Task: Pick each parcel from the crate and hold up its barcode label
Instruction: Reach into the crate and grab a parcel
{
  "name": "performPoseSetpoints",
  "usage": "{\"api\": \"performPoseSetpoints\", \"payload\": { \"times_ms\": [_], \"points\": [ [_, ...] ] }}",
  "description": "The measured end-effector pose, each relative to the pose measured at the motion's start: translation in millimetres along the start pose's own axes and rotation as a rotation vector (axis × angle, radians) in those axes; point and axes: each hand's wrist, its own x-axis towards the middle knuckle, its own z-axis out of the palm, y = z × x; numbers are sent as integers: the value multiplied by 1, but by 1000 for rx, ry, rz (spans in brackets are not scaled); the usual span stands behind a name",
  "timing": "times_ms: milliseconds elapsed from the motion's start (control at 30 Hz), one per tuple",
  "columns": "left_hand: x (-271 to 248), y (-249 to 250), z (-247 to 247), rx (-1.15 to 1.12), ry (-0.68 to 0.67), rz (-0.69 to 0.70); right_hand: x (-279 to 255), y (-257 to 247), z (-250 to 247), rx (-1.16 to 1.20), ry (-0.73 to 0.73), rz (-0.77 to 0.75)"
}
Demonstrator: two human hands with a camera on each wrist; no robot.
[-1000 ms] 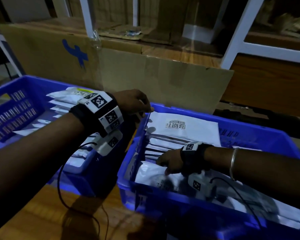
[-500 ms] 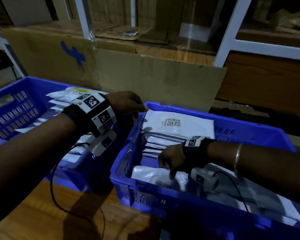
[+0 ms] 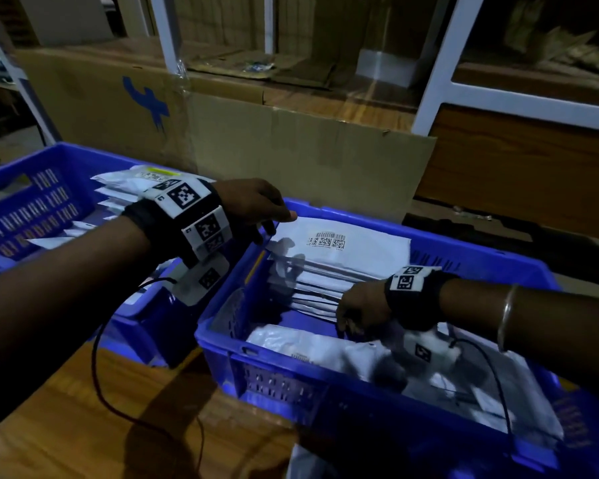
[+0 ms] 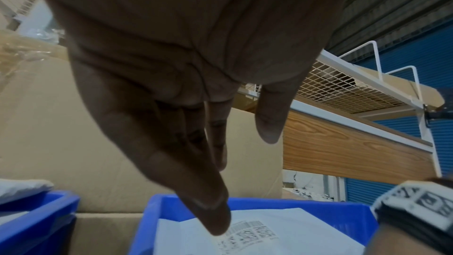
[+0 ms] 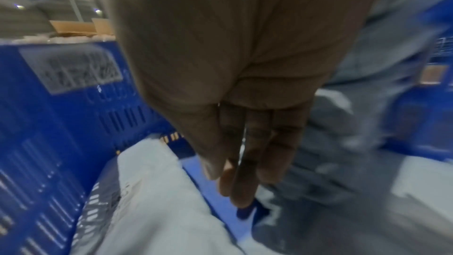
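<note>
Fingers of the left hand hang straight above the flat white barcoded parcel in the blue plastic crate mid-frame; the right hand, relaxed, seemingly empty, reaches lower to pick.

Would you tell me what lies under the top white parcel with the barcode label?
Under the top parcel the edges of more flat white parcels show, stacked in the blue crate. Their labels are covered.
</note>
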Motion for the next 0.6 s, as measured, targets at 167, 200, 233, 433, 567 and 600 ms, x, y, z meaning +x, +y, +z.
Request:
{"api": "performPoseSetpoints", "payload": {
  "times_ms": [167, 200, 233, 433, 567, 600],
  "points": [
    [6, 9, 12, -4, -35, -13, -21, 22, 17, -104, -68, 2],
    [7, 12, 15, -7, -43, -21, -22, 24, 22, -134, -87, -3],
    [7, 15, 18, 6, -48, -28, -23, 25, 27, -148, -90, -12],
    [5, 29, 31, 43, -75, -39, -19, 27, 47, -196, -103, -59],
    [3, 34, 36, 49, -62, -35, -24, 29, 52, -265, -140, -39],
    [3, 35, 37, 54, -60, -31, -26, 32, 52, -265, -146, -31]
  ]
}}
